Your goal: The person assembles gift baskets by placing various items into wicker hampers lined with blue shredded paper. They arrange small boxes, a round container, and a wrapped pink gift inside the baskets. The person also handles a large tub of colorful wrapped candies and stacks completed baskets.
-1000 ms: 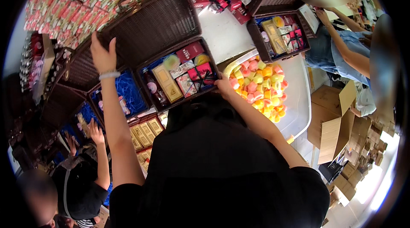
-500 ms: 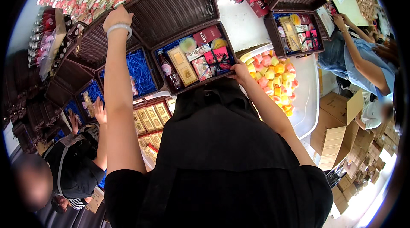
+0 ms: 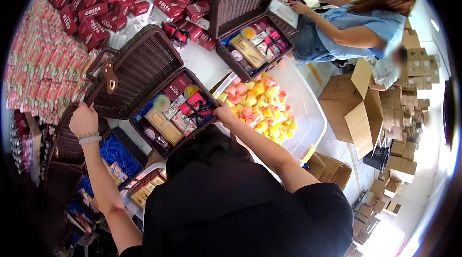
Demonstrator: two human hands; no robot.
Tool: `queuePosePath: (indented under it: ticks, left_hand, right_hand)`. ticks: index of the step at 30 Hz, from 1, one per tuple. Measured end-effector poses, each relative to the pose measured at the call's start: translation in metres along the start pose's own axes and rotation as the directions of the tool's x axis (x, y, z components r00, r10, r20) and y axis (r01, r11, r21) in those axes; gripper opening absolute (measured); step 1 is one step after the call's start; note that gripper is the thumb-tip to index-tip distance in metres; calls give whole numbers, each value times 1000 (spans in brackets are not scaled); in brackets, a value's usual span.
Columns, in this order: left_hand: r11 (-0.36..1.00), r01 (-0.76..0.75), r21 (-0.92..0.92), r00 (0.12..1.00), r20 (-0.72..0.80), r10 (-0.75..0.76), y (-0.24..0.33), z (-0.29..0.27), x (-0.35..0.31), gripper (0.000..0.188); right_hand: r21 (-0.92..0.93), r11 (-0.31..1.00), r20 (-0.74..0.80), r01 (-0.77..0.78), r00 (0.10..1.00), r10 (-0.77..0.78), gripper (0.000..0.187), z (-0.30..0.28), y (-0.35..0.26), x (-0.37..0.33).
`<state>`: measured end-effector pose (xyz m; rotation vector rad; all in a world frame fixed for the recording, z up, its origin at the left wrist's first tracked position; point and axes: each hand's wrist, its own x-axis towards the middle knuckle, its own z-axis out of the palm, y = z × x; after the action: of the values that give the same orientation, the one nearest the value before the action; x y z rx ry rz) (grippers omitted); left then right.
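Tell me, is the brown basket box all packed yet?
Nearly, it seems. The brown wicker hamper already holds packets, a bottle and round tins. Its lid stands open; the left hand rests at the lid's edge and the right hand grips the hamper's rim. Beside it, the blue-lined hamper looks barely filled, and the clear tub holds pink and yellow packs.

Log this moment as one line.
left hand: on open lid edge | right hand: on brown wicker hamper rim | beside: clear tub of coloured packets
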<state>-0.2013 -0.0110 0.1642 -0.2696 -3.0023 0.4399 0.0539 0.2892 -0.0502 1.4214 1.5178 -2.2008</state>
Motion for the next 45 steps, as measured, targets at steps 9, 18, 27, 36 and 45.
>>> queuePosePath:
  ticks: [9, 18, 27, 36, 45]
  left_hand:
    - [972, -230, -51, 961, -170, 219, 75, -1, 27, 34]
    - [959, -262, -107, 950, -202, 238, 112, -1, 57, 32]
    - [970, -221, -102, 954, -232, 193, 110, 14, 59, 36]
    - [904, -214, -370, 913, -406, 49, 105, 36, 46, 33]
    - [140, -61, -988, 991, -77, -108, 112, 93, 48, 35]
  right_hand:
    - [21, 1000, -78, -15, 997, 16, 32, -77, -71, 43]
    - [15, 1000, -277, 17, 961, -13, 21, -89, -55, 74]
    - [48, 998, -273, 35, 962, -20, 20, -82, -57, 61]
    - [55, 998, -310, 40, 950, -21, 24, -83, -53, 59]
    - [474, 858, -77, -196, 962, 262, 32, -27, -30, 4]
